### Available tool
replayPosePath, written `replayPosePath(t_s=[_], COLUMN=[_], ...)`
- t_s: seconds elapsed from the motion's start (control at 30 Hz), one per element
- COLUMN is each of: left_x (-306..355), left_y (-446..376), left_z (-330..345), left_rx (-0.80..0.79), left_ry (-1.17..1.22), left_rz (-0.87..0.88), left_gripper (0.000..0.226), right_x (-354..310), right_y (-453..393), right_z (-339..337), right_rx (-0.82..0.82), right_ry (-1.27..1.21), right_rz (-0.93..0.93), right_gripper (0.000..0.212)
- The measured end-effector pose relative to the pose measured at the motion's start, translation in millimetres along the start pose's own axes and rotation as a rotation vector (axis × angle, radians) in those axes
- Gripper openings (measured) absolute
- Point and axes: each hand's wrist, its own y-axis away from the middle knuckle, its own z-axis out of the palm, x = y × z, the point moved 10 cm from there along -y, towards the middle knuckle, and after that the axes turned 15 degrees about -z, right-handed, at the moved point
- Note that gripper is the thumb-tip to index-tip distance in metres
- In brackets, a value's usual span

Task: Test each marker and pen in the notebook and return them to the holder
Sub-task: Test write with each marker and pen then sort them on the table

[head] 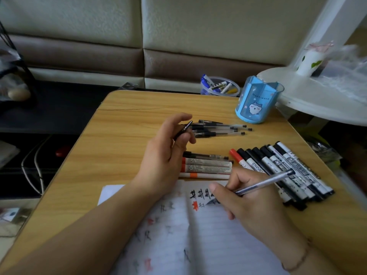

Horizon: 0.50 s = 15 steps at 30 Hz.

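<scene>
The left hand (168, 153) is raised off the tabletop (123, 124), its fingers (183, 117) curled round a dark cap (183, 130) that slants up and away from the palm. Just past those fingertips lies a loose bunch of gel pens (220, 129), their long axes running left to right. Under the same hand, on the near side, a black pen and three red-banded markers (206, 167) lie side by side, also left to right. Nearer still is the open notebook (178, 235), with black and red test strokes along the top of its right page. The right hand (254, 203) rests on that page, its fingers (216, 188) pinching an uncapped pen (264, 182). The tip points down and left onto the paper beside the strokes, and the clear barrel slants up and right, over a fan of black markers and one red marker (278, 167). The blue holder (258, 100) stands well beyond both hands, up and right of the right fingers. The coming move likely turns on cap and pen: the cap lies up and left of the pen's tip, so the two hands must meet over the notebook before the pen can travel to the holder, to which the right hand is nearer.
</scene>
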Motion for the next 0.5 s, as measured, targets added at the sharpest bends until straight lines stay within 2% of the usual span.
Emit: replayPosePath(t_s=[0.1, 0.17, 0.5], left_x=[-1.2, -1.5, 1.5], left_y=[0.0, -0.1, 0.4], left_z=[3.6, 5.4, 9.0], left_rx=[-0.021, -0.026, -0.040], left_ry=[-0.033, -0.061, -0.081], left_rz=[-0.005, -0.006, 0.025], left_gripper=[0.025, 0.023, 0.020], right_x=[3.4, 8.3, 4.4], right_y=[-1.3, -0.4, -2.8], right_z=[-4.3, -5.9, -2.7], right_rx=[0.047, 0.089, 0.054], right_ry=[0.072, 0.026, 0.117], right_rz=[-0.037, -0.012, -0.089], right_gripper=[0.045, 0.040, 0.043])
